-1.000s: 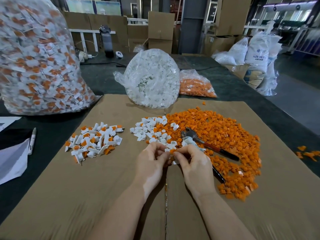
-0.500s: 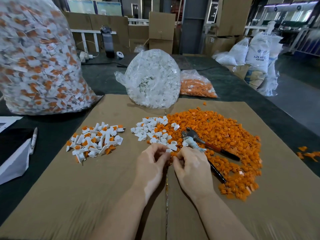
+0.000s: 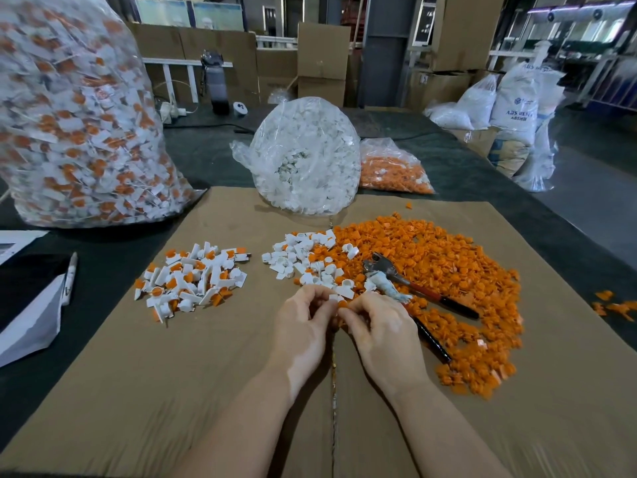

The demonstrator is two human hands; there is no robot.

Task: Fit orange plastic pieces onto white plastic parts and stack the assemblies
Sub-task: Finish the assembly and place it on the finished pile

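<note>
At the far left edge of the table (image 3: 193,160) stands a big clear bag of finished assemblies (image 3: 72,125), white tabs with orange inserts. Below it, on the dark surface at the left edge, lie white papers (image 3: 27,326) and a marker pen (image 3: 70,279); its print is too small to read. A brown cardboard sheet (image 3: 172,391) covers the near part of the table. On its left part lies a pile of assembled pieces (image 3: 191,279), white with orange.

At the sheet's far edge, near the middle, sits a clear bag of white parts (image 3: 305,157), with a smaller bag of orange pieces (image 3: 393,170) just beside it to the right. Loose white parts (image 3: 303,260) lie mid-sheet, touching the wide spread of loose orange pieces (image 3: 441,263) that fills the right part. Pliers (image 3: 417,291) with dark red handles rest on the orange spread.

Near the sheet's middle, the left hand (image 3: 303,326) pinches a white part (image 3: 333,298) and the right hand (image 3: 382,329) pinches an orange piece (image 3: 342,304), fingertips meeting, the two pieces touching.

Beyond the table's right edge stand white sacks (image 3: 513,98); one reads "ABS RESIN". A few orange bits (image 3: 613,305) lie off the sheet at the right edge.
</note>
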